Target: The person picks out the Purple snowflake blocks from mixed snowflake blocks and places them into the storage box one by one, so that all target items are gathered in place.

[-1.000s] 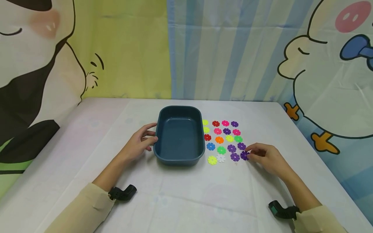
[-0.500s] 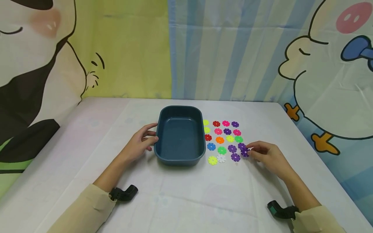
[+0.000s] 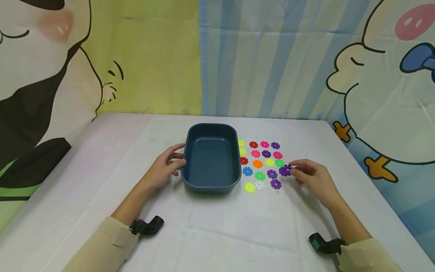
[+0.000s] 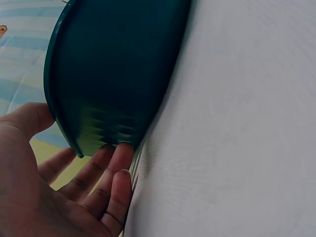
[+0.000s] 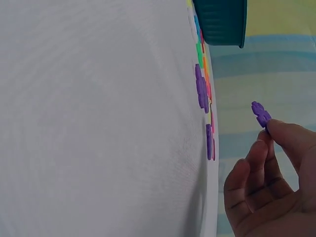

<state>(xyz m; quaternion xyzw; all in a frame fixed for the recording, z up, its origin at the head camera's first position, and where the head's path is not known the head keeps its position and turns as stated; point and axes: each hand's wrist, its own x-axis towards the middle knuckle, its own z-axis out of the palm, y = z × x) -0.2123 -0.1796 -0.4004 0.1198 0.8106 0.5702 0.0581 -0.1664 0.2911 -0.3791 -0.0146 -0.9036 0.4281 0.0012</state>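
A dark teal rectangular basin [image 3: 211,187] stands on the white tabletop. My left hand [image 3: 164,168] is at its left side, with fingertips touching the outer wall and the thumb by the rim, as the left wrist view shows. My right hand [image 3: 315,182] pinches a purple flower-shaped plastic disc [image 5: 260,114] between thumb and fingers, held up off the table. In the head view this disc overlaps another purple one beneath it. Flat flower discs lie in rough rows right of the basin, among them a purple disc [image 3: 276,184], a white disc [image 3: 259,185] and an orange disc [image 3: 257,164].
More discs, such as a blue disc [image 3: 247,171] and a red disc [image 3: 253,144], lie close to the basin's right wall. Behind the white tabletop [image 3: 204,234] hangs a cartoon-printed curtain [image 3: 244,56]. Each wrist wears a black camera [image 3: 147,226].
My right hand has lifted the purple disc from the right end of the rows and moved it slightly away from me. My left hand stays at the basin.
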